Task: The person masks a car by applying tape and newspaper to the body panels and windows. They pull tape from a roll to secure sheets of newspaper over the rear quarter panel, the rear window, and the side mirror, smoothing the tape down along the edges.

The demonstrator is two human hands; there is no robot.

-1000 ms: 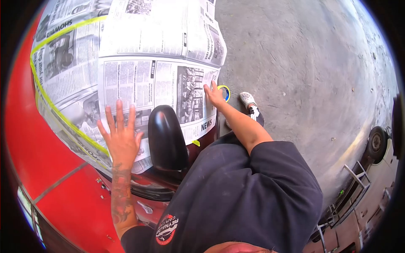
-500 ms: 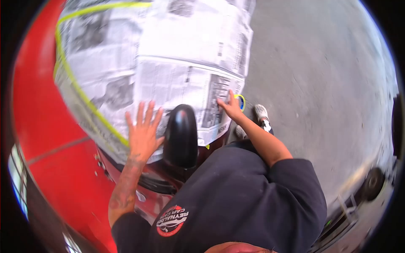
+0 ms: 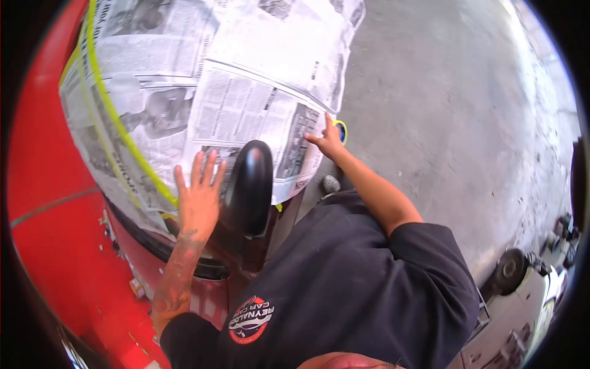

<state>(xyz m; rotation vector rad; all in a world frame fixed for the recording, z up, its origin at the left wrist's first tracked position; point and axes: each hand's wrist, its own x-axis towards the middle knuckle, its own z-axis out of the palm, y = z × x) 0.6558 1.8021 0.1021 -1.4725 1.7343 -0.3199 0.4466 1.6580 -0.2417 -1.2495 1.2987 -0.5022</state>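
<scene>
Newspaper sheets cover part of a dark red vehicle, with a strip of yellow-green masking tape along their left side. My left hand lies flat with fingers spread on the paper's lower part, left of a black side mirror. At the right edge of the paper, my right hand has its thumb and index finger apart against the sheet. A roll of yellow-green masking tape sits at the far side of this hand, apparently held by the other fingers, which are mostly hidden.
Grey concrete floor spreads to the right. A red surface with small debris lies at the left. A wheel and other vehicle parts are at the lower right. One of my shoes shows below the right arm.
My view has shifted, and the paper and mirror appear farther left. My right hand has slid up along the paper's edge with the tape roll. My left hand stays spread on the paper.
</scene>
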